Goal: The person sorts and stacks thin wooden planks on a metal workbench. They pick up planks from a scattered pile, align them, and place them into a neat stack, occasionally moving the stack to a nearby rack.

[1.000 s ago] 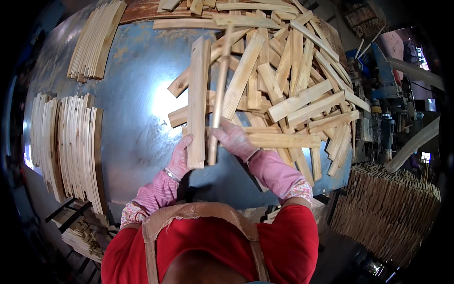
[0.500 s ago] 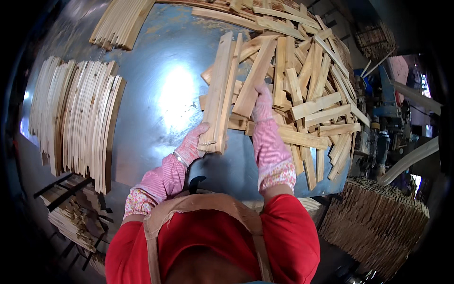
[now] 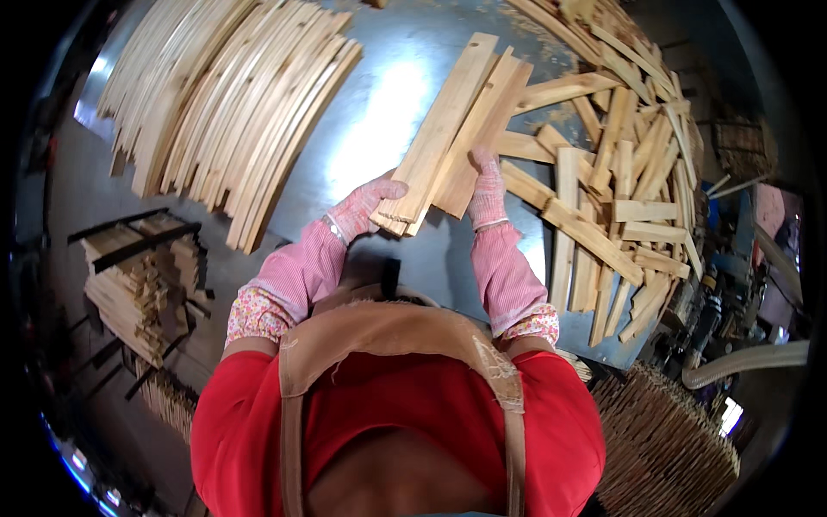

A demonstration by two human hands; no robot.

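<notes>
Head view: boards (image 3: pixel 441 129) held at upper centre.
Left hand (image 3: pixel 366 209) grips their lower ends; right hand (image 3: pixel 488 188) grasps another board (image 3: pixel 489 129) alongside. Loose pile (image 3: pixel 622 172) at upper right.

Past the left part of the blue-grey surface's (image 3: pixel 448 263) near edge, I see a black-barred rack (image 3: pixel 146 246) holding stacked strips (image 3: pixel 125 302). Off the near right corner stands a rough wood stack (image 3: pixel 668 439); beyond the right edge, dark machinery (image 3: pixel 708 319) and a grey ribbed hose (image 3: pixel 745 363).
</notes>
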